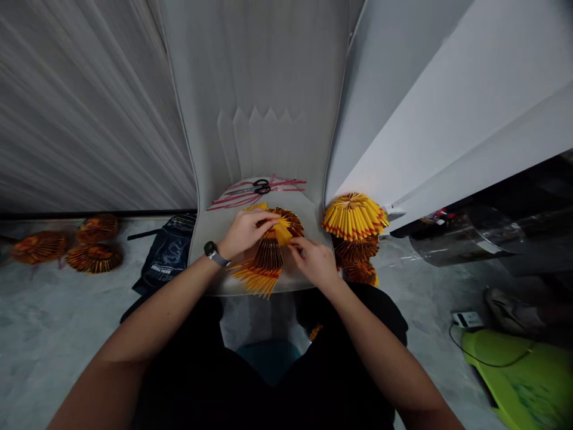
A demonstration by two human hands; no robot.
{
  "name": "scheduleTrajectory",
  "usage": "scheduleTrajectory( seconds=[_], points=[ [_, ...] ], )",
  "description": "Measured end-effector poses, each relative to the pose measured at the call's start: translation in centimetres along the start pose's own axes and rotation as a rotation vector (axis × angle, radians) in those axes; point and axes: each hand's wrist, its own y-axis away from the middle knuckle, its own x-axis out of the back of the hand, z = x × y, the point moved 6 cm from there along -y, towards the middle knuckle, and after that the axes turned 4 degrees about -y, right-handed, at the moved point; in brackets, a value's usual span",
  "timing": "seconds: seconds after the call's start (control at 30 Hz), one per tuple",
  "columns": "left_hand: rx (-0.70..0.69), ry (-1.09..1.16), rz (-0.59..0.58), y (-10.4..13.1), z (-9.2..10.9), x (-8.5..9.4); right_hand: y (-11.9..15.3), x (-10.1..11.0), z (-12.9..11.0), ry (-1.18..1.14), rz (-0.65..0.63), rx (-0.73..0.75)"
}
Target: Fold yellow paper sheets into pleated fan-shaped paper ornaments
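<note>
A pleated yellow-and-brown paper fan (267, 255) lies over the seat of a grey padded chair (268, 65), its folds spread toward me. My left hand (248, 232) pinches the paper's upper part, thumb and forefinger closed at the gathered yellow folds. From the other side, my right hand (317, 264) has its fingertips closed on the right edge of the same paper. Behind both hands rest black-handled scissors (261, 187) among thin pink strips (224, 204). Part of the paper is hidden under my left hand.
Stacked pleated paper rosettes (356, 216) stand right of the chair, by a white panel (447, 119). More rosettes (94, 258) sit on the floor at left, near a dark printed bag (168, 254). A green plastic object (523, 370) is at lower right, close to a shoe (505, 310).
</note>
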Motion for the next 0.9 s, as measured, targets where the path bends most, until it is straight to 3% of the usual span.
scheduleTrajectory(
  seconds=[0.13,0.37,0.5,0.6,0.73,0.9],
  points=[
    [-0.002,-0.006,-0.001,-0.2,0.2,-0.2,1.0,-0.7,-1.5,-0.287,-0.088,0.188],
    [-0.013,0.009,-0.027,-0.3,0.2,-0.1,1.0,-2.0,-1.0,-0.575,-0.112,0.167],
    [0.000,0.025,-0.033,-0.3,0.0,-0.1,0.9,-1.2,-0.4,-0.353,-0.022,0.218],
    [0.000,0.028,-0.037,-0.3,-0.2,0.0,1.3,-0.5,-1.1,-0.031,0.047,0.373],
    [0.000,0.021,-0.055,-0.5,-0.2,0.0,2.2,-1.1,-3.0,0.193,-0.138,0.622],
    [0.009,0.034,-0.068,-0.5,-0.2,0.3,1.9,-2.0,-2.4,0.244,-0.354,0.557]
  ],
)
